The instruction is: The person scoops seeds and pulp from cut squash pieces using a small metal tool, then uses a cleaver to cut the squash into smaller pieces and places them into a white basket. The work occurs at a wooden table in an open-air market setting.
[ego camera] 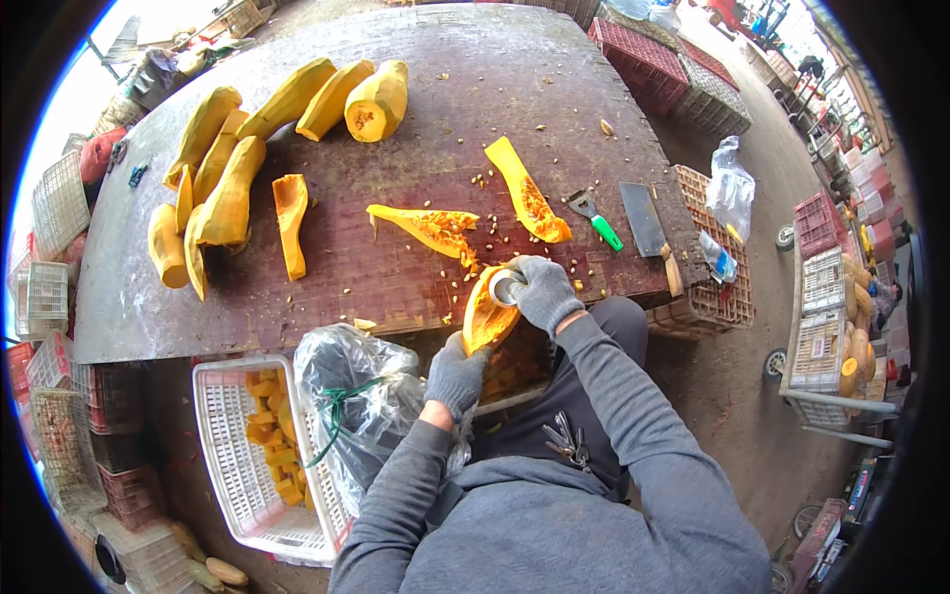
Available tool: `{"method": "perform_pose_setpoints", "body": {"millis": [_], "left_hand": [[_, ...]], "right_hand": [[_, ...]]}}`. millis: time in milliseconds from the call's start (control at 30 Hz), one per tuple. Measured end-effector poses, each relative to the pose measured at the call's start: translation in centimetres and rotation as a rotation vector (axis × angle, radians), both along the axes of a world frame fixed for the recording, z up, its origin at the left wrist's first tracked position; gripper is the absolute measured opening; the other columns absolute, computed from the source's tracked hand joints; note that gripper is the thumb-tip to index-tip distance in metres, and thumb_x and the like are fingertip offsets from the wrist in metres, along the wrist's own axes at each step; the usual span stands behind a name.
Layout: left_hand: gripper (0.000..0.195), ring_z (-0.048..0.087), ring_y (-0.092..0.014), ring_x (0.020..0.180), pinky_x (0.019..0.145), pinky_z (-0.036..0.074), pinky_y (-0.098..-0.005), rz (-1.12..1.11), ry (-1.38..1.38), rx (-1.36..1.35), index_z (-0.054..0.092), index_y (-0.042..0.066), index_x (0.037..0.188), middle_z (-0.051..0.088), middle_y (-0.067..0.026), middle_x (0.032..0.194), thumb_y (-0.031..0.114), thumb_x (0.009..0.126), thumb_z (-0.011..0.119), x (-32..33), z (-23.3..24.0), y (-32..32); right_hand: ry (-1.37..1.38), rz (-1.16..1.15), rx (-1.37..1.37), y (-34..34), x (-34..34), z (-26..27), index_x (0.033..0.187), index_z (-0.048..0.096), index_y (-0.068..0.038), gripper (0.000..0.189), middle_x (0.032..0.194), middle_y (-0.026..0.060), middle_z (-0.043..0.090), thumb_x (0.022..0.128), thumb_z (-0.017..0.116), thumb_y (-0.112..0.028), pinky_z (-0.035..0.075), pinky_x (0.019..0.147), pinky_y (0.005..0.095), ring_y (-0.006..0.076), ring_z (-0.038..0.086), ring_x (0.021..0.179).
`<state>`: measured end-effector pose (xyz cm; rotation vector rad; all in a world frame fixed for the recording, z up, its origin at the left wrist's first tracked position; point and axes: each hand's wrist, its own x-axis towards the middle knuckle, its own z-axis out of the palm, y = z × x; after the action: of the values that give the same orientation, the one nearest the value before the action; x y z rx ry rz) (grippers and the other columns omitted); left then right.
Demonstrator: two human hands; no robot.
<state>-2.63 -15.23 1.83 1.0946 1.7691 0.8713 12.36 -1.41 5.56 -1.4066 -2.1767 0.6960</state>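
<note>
My gloved left hand [458, 375] grips the near end of a split, peeled squash piece [484, 315], its hollow facing up. In my gloved right hand [545, 291] is a round metal scraping tool [505, 288], pressed against the orange pulp at the far end. My fingers hide the rest of that tool. Just past my hands lie two more split pieces with stringy pulp, one squash piece [427, 226] pointing left and another squash piece [528, 194] farther back. A peeler with a green handle [607, 232] and a cleaver [644, 223] rest to the right.
Several peeled squashes [230, 193] and a hollowed piece [291, 223] occupy the left of the worn wooden table [475, 82]. Seeds are scattered about. A white crate [215, 445] of squash chunks stands below, beside plastic over my leg [356, 393]. A loaded cart [816, 349] stands right.
</note>
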Motion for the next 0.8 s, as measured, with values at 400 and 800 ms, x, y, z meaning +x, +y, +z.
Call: {"method": "perform_pose_setpoints", "body": {"millis": [400,800], "left_hand": [[0.043,0.068,-0.048,0.097,0.081,0.052,-0.0551,0.004,0.119,-0.036,0.063,0.002,0.113,0.071,-0.0284,0.098,0.04,0.092,0.066,0.1,0.3,0.0],[0.042,0.067,-0.049,0.096,0.081,0.051,-0.057,0.002,0.138,-0.03,0.061,0.003,0.114,0.071,-0.0294,0.097,0.039,0.092,0.066,0.0,-0.1,-0.2]], "right_hand": [[0.022,0.33,-0.204,0.6,0.1,1.0,0.105,0.073,-0.005,0.028,0.102,0.0214,0.072,0.084,0.072,-0.023,0.054,0.092,0.0409,0.0375,0.069,0.101],[-0.007,-0.009,-0.041,-0.4,0.4,0.4,0.097,0.073,-0.004,0.027,0.098,0.021,0.071,0.084,0.071,-0.028,0.054,0.086,0.045,0.0387,0.068,0.096]]}}
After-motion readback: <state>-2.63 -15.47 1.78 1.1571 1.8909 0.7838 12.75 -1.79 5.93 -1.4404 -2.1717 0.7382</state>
